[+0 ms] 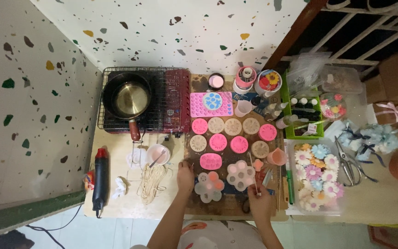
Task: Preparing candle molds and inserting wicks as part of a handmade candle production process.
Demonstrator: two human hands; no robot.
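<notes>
Two flower-shaped moulds lie side by side on the desk: the left mould (209, 186) has several cells filled pink, the right mould (240, 174) mostly pale. Left hand (185, 177) rests just left of them, fingers loosely together; right hand (259, 200) pinches a thin stick (253, 173) over the right one.

Pink and beige round moulds (218, 142), a black-and-red heat gun (100, 179), and white walls (162, 27) with multicoloured speckles.

Left hand (185, 176) flat; right hand (259, 199) pinched shut.
</notes>
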